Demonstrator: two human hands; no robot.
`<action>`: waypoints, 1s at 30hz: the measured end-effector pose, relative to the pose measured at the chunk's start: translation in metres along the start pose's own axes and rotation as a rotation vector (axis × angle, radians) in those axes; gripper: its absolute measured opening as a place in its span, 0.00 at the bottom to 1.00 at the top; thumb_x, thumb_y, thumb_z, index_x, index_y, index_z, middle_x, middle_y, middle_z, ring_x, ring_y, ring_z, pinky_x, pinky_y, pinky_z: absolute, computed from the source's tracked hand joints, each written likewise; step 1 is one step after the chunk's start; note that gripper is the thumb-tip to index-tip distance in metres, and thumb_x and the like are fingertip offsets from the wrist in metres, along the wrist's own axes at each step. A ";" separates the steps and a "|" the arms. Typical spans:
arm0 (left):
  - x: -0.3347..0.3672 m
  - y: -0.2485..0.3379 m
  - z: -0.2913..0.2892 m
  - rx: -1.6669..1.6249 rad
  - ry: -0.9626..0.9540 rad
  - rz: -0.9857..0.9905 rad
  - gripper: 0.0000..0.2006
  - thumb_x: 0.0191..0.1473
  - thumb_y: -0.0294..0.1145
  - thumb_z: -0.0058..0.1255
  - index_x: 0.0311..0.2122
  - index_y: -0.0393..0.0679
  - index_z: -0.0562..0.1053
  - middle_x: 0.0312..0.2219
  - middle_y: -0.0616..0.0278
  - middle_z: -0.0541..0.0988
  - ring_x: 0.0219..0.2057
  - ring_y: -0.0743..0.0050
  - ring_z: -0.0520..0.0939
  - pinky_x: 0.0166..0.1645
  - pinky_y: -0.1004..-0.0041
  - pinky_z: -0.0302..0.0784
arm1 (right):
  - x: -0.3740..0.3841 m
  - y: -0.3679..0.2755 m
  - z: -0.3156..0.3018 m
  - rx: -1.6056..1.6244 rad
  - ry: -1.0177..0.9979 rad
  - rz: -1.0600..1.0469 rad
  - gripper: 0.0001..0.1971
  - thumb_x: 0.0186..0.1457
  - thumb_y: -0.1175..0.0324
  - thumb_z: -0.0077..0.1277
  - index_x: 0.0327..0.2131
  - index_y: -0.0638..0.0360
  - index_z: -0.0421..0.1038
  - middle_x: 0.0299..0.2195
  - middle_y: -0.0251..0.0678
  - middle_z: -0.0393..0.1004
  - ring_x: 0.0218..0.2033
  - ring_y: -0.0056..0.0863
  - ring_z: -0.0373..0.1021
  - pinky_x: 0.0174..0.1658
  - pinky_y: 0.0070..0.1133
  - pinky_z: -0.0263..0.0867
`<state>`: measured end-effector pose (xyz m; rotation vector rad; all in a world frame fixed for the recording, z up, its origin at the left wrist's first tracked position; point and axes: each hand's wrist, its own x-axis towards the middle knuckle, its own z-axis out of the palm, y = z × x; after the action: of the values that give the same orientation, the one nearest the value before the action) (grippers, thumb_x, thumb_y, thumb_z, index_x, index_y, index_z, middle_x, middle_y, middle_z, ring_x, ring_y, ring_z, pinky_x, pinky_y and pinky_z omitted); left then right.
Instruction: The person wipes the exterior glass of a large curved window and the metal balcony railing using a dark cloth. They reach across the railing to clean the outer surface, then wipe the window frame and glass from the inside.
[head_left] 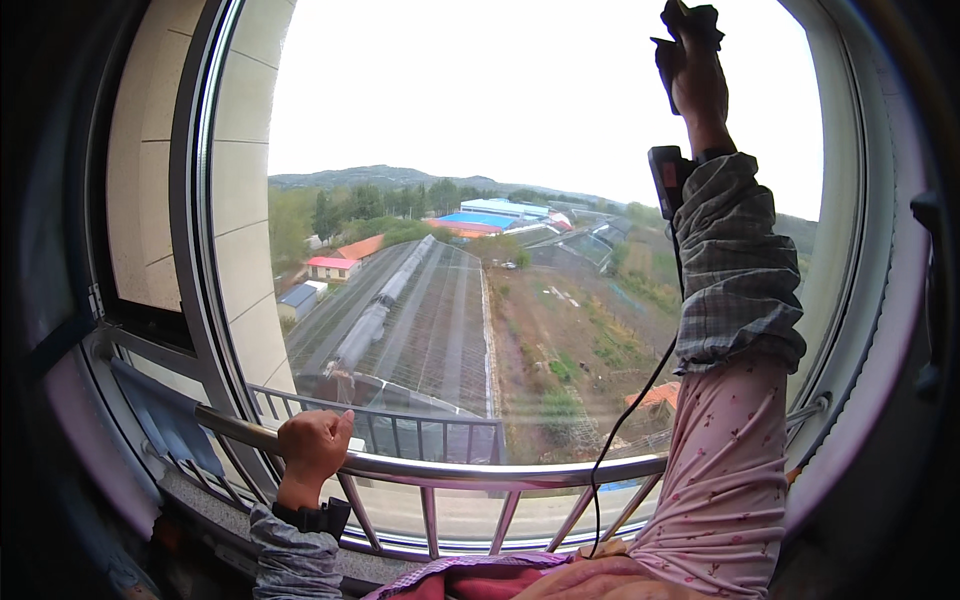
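Observation:
My left hand (315, 442) is closed around a shiny metal handrail (470, 472) low in front of the window, its thumb pointing up. High at the upper right, my right hand (700, 85) reaches up against the window glass (540, 100). It grips a dark, crumpled cloth (692, 20), which shows almost as a silhouette against the bright sky. Whether the cloth touches the glass I cannot tell. A black device (668, 180) is strapped at my right wrist, and a black cable (640, 395) hangs from it. My left wrist wears a dark band (318, 518).
Metal balusters (505, 520) stand below the handrail. A dark window frame (195, 200) rises at the left, with a grey cloth (165, 410) hanging over the rail there. Outside, far below, lie a long covered greenhouse (400, 320), fields and a blue-roofed building (480, 219).

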<state>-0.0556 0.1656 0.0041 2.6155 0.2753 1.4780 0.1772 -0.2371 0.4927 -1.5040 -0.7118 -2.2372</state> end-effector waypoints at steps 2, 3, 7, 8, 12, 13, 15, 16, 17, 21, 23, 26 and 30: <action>0.000 0.004 -0.004 -0.006 -0.085 -0.075 0.18 0.58 0.42 0.55 0.20 0.44 0.73 0.18 0.55 0.75 0.22 0.46 0.78 0.26 0.53 0.72 | -0.022 0.075 -0.013 -0.062 0.043 0.148 0.19 0.68 0.60 0.40 0.61 0.37 0.68 0.53 0.41 0.77 0.57 0.47 0.70 0.58 0.39 0.67; 0.001 0.007 -0.005 -0.026 -0.041 -0.019 0.18 0.58 0.43 0.56 0.20 0.44 0.73 0.18 0.54 0.75 0.22 0.46 0.79 0.26 0.54 0.72 | -0.029 0.104 -0.017 0.002 0.095 0.209 0.19 0.68 0.62 0.40 0.60 0.41 0.69 0.54 0.42 0.76 0.58 0.46 0.70 0.59 0.37 0.67; 0.001 0.014 -0.006 0.062 0.009 0.052 0.19 0.58 0.44 0.57 0.19 0.44 0.74 0.19 0.54 0.75 0.22 0.45 0.79 0.26 0.54 0.73 | -0.045 0.149 -0.028 -0.037 0.113 0.271 0.20 0.64 0.68 0.40 0.57 0.50 0.74 0.56 0.43 0.76 0.57 0.43 0.72 0.61 0.32 0.66; 0.001 0.014 -0.005 0.117 0.020 0.081 0.19 0.57 0.45 0.57 0.19 0.44 0.74 0.19 0.54 0.75 0.22 0.45 0.79 0.26 0.55 0.73 | -0.044 0.137 -0.027 -0.130 0.078 0.313 0.20 0.63 0.70 0.41 0.57 0.49 0.74 0.55 0.43 0.76 0.56 0.43 0.72 0.60 0.33 0.67; -0.001 0.008 0.003 0.071 0.042 0.025 0.22 0.58 0.46 0.57 0.16 0.46 0.75 0.15 0.56 0.75 0.19 0.49 0.79 0.25 0.56 0.71 | -0.052 0.015 -0.017 -0.005 0.137 -0.113 0.19 0.61 0.76 0.45 0.54 0.47 0.74 0.51 0.41 0.78 0.53 0.44 0.74 0.56 0.36 0.69; -0.002 0.005 0.004 0.035 0.052 0.019 0.24 0.60 0.49 0.56 0.16 0.45 0.76 0.16 0.54 0.76 0.20 0.48 0.79 0.25 0.56 0.71 | -0.069 -0.027 -0.018 0.061 0.067 -0.218 0.18 0.60 0.76 0.47 0.52 0.48 0.73 0.50 0.38 0.77 0.54 0.44 0.71 0.58 0.38 0.66; -0.004 0.002 0.005 0.042 0.030 -0.004 0.24 0.60 0.49 0.54 0.16 0.45 0.76 0.16 0.54 0.76 0.20 0.48 0.79 0.25 0.56 0.72 | -0.109 -0.109 -0.026 0.206 -0.123 -0.309 0.18 0.58 0.74 0.50 0.52 0.46 0.73 0.54 0.33 0.74 0.60 0.39 0.67 0.63 0.40 0.59; -0.005 0.001 0.005 0.047 0.003 -0.026 0.24 0.61 0.49 0.54 0.16 0.44 0.75 0.16 0.54 0.76 0.20 0.48 0.79 0.25 0.55 0.72 | -0.135 -0.146 -0.033 0.191 -0.109 -0.410 0.17 0.57 0.72 0.53 0.50 0.47 0.75 0.55 0.32 0.74 0.62 0.37 0.66 0.66 0.39 0.59; -0.005 0.000 0.004 0.146 0.004 0.023 0.24 0.62 0.48 0.51 0.17 0.44 0.75 0.17 0.54 0.76 0.20 0.46 0.79 0.25 0.55 0.72 | -0.158 -0.171 -0.043 0.301 -0.136 -0.467 0.16 0.57 0.71 0.54 0.49 0.48 0.76 0.56 0.32 0.74 0.64 0.37 0.65 0.66 0.38 0.59; -0.004 0.002 -0.002 0.033 -0.035 -0.062 0.27 0.62 0.53 0.52 0.19 0.42 0.77 0.18 0.48 0.77 0.23 0.41 0.79 0.28 0.51 0.71 | -0.172 -0.157 -0.063 0.308 -0.230 -0.622 0.16 0.56 0.71 0.55 0.48 0.49 0.79 0.56 0.30 0.74 0.65 0.36 0.64 0.67 0.37 0.61; -0.004 0.003 -0.002 0.031 -0.044 -0.086 0.26 0.62 0.53 0.52 0.19 0.42 0.77 0.18 0.48 0.77 0.23 0.42 0.79 0.28 0.52 0.71 | -0.157 -0.100 -0.067 0.167 -0.199 -0.492 0.19 0.56 0.72 0.55 0.52 0.48 0.76 0.56 0.32 0.73 0.64 0.39 0.64 0.66 0.38 0.61; -0.005 -0.002 0.003 0.012 -0.033 -0.057 0.25 0.62 0.49 0.52 0.18 0.42 0.76 0.18 0.49 0.76 0.23 0.43 0.79 0.28 0.53 0.71 | -0.146 0.018 -0.088 0.118 -0.067 -0.211 0.23 0.58 0.75 0.53 0.57 0.50 0.71 0.57 0.39 0.73 0.60 0.47 0.67 0.65 0.41 0.61; -0.006 -0.008 0.005 0.102 -0.002 0.094 0.22 0.63 0.44 0.52 0.19 0.42 0.75 0.18 0.50 0.76 0.22 0.43 0.78 0.27 0.53 0.70 | -0.190 0.159 -0.131 -0.120 0.043 0.195 0.19 0.64 0.74 0.46 0.58 0.58 0.70 0.56 0.45 0.74 0.57 0.47 0.69 0.62 0.37 0.63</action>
<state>-0.0553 0.1724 -0.0048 2.7459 0.2361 1.5286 0.2365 -0.4407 0.3090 -1.5044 -0.4052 -2.1893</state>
